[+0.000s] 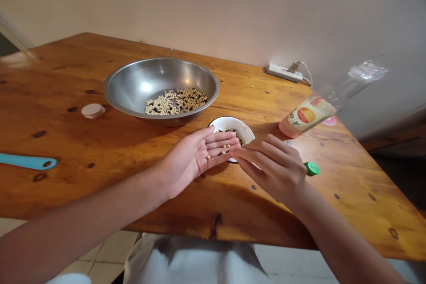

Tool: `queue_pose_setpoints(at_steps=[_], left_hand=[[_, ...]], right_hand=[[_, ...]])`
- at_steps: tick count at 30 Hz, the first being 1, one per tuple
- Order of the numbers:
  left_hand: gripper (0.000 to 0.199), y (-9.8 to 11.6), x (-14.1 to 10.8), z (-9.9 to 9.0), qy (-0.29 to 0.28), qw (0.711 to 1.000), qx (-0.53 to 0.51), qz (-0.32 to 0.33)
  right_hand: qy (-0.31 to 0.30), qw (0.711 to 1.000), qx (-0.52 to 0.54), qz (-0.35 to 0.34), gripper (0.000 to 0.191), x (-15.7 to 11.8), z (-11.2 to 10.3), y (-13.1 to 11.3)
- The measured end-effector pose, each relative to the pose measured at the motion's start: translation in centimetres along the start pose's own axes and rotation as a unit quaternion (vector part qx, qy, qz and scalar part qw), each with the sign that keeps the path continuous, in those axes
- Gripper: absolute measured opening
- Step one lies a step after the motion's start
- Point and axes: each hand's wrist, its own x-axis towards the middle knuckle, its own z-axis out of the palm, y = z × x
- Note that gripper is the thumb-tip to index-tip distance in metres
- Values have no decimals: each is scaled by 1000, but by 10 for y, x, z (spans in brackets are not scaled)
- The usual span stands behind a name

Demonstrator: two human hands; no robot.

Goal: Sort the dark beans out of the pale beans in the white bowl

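My left hand (199, 153) is palm up with its fingers stretched out, and several pale beans (224, 152) rest on the palm and fingers. Its fingertips reach over the near side of a small white bowl (248, 132) with a dark rim, which holds dark and pale beans. My right hand (274, 164) is palm down at the left fingertips, its thumb and fingers pressed together; what they pinch, if anything, is too small to tell. Behind them a wide steel bowl (128, 86) holds a mix of pale and black beans.
A clear labelled bottle (306, 115) stands right of the small bowl, near a green cap (312, 168). A power strip (284, 72) lies by the wall. Left are a white lid (93, 110) and a blue handle (28, 161) on the wooden table (60, 120).
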Motion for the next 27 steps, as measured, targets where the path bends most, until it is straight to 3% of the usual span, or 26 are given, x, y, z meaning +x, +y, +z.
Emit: queue_pose_setpoints(at_steps=[27], left_hand=[[37, 0, 0, 0, -13, 1000, 22, 7]], right_hand=[[-23, 999, -32, -8, 11, -3, 4, 4]])
